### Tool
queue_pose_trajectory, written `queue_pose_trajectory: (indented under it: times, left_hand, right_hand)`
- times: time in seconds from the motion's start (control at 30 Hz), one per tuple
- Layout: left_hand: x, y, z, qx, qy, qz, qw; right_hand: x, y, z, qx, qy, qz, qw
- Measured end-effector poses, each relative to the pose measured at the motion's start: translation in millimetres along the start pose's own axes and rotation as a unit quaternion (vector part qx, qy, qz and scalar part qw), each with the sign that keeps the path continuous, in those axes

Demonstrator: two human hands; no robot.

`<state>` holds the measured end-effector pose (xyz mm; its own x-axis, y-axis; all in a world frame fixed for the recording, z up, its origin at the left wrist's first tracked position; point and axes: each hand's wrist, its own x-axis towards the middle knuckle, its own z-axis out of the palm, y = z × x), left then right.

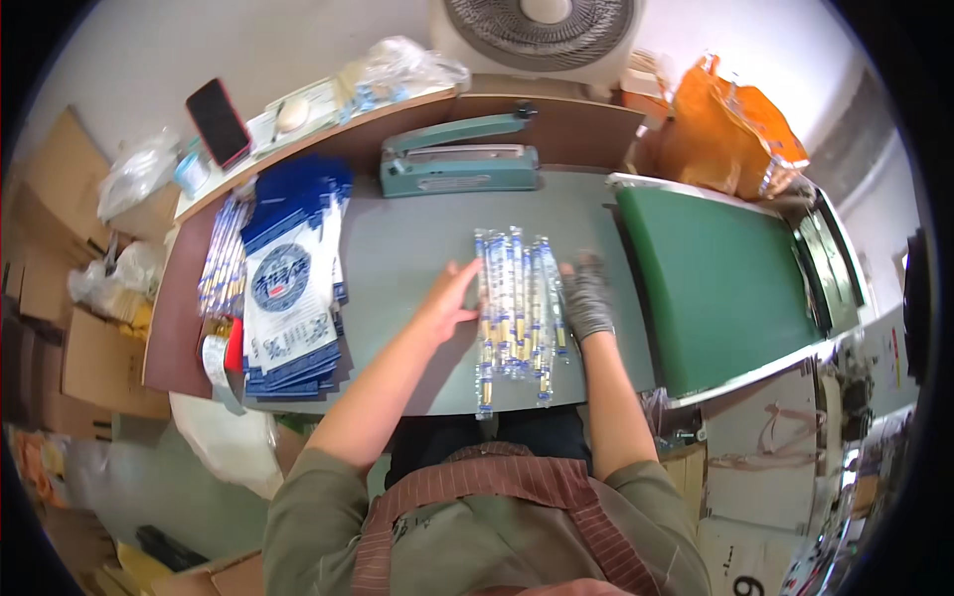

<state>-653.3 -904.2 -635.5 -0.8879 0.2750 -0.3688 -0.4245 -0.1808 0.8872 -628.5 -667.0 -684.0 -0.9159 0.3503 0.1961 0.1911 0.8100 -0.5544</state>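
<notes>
A bunch of thin sticks in clear, blue-printed sleeves, which look like wrapped chopsticks (515, 308), lies on the grey tabletop (397, 243) in front of me. Their ends are uneven, with a few sticking out toward me. My left hand (447, 301) is bare and rests along the bunch's left side, thumb and fingers apart. On the other side, my right hand (588, 296), in a grey glove that leaves the fingertips bare, lies against the bunch with its fingers stretched out. The right fingertips are slightly blurred.
Blue-and-white printed bags (288, 288) are stacked at the left, beside more wrapped sticks (225, 258) and a tape roll (219, 368). A teal bag sealer (459, 169) stands at the back. Rightward is a green-topped conveyor (711, 283); an orange bag (730, 134) sits behind it.
</notes>
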Motion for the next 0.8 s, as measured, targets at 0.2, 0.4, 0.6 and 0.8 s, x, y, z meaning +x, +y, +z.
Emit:
queue_pose_trajectory:
  times: [0.2,0.4,0.6,0.8]
  left_hand:
    - [37.3,-34.8,40.6,0.018,0.112,0.129,0.985]
    - [-48.5,41.2,55.1,0.244,0.080,0.567,0.783]
    - [-42.8,35.0,31.0,0.249,-0.049,0.432,0.865]
    - [-67.5,27.9,24.0,0.260,-0.188,0.354,0.878]
  right_hand:
    - [-28.3,-111.2,34.2,0.558,-0.164,0.180,0.793]
    - [-20.7,-167.9,-70.2,0.720,-0.186,-0.028,0.668]
    - [-18.3,-155.3,-77.8,0.571,-0.159,-0.192,0.782]
    - [-59.4,-144.7,-84.1,0.481,-0.094,-0.149,0.859]
